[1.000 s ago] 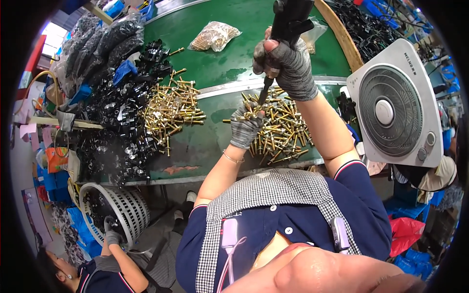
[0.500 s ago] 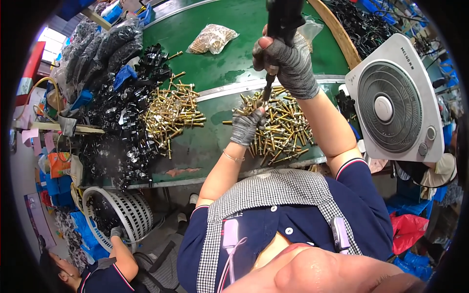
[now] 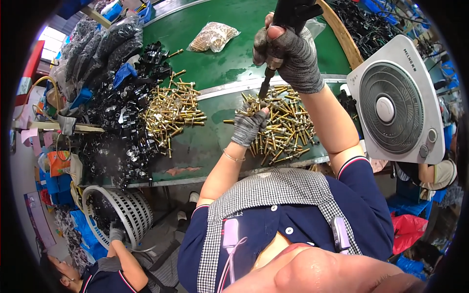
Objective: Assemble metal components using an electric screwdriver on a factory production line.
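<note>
In my right hand (image 3: 298, 61), gloved in grey with bare fingertips, is the grip of a black power screwdriver (image 3: 293, 15). Its dark bit (image 3: 266, 84) slants down to the fingers of my left hand (image 3: 248, 128). That hand, in a matching glove, is closed around a brass-coloured bolt, mostly hidden by the fingers and the bit. Around and beyond my left hand spreads a pile of brass-coloured bolts (image 3: 288, 124). Farther left lies a second bolt pile (image 3: 171, 113), beside a heap of black clamp-like parts (image 3: 115, 132).
A grey box fan (image 3: 386, 110) stands at the right. A clear bag of bolts (image 3: 213, 37) rests on the green table (image 3: 168, 27), whose far section begins past a metal strip (image 3: 222, 91). At lower left, a co-worker's gloved hand (image 3: 116, 233) reaches to a white basket (image 3: 139, 215).
My right hand and the screwdriver have shifted slightly right and tilted. My left hand stays almost in place at the bit. The co-worker's arm has moved a little at the basket.
</note>
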Demonstrator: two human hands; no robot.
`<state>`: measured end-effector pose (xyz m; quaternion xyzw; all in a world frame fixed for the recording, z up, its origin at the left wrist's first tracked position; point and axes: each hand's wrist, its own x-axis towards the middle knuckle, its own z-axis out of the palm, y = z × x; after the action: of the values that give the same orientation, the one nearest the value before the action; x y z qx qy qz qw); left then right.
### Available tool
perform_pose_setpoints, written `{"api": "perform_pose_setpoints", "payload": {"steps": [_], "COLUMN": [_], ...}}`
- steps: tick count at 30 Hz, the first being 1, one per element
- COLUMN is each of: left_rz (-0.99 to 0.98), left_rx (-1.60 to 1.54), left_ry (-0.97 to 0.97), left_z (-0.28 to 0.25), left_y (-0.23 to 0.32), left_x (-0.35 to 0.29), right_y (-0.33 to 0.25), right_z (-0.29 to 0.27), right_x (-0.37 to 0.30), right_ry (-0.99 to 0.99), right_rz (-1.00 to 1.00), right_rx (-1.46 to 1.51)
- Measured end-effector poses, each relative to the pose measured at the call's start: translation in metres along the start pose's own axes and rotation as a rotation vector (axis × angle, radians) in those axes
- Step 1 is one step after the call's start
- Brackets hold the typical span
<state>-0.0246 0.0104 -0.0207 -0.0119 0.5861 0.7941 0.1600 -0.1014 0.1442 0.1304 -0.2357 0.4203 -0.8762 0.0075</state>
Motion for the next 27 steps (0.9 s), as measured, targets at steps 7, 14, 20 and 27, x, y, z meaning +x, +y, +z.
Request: {"api": "perform_pose_setpoints", "payload": {"steps": [7,14,20,27], "left_rz": [0.02,0.008,0.051,0.068], "left_rx": [0.073,0.09,0.008,0.059], "left_ry": [-0.046,-0.04,-0.045,-0.047], "left_z": [0.0,-0.002,0.006,0.009], "left_y": [-0.004,0.0,0.014,0.022], "left_x": [-0.003,-0.004,-0.004,-0.003], "right_y": [-0.006,-0.003,-0.001,0.0], "right_z": [0.002,0.004,0.006,0.008], "right_x": [-0.001,-0.003,-0.003,-0.003], "right_ry": [0.008,0.004,-0.017,0.005], "right_rz": [-0.024,-0.009,-0.003,-0.016], "right_rx": [-0.063,-0.03,-0.035,-0.043]}}
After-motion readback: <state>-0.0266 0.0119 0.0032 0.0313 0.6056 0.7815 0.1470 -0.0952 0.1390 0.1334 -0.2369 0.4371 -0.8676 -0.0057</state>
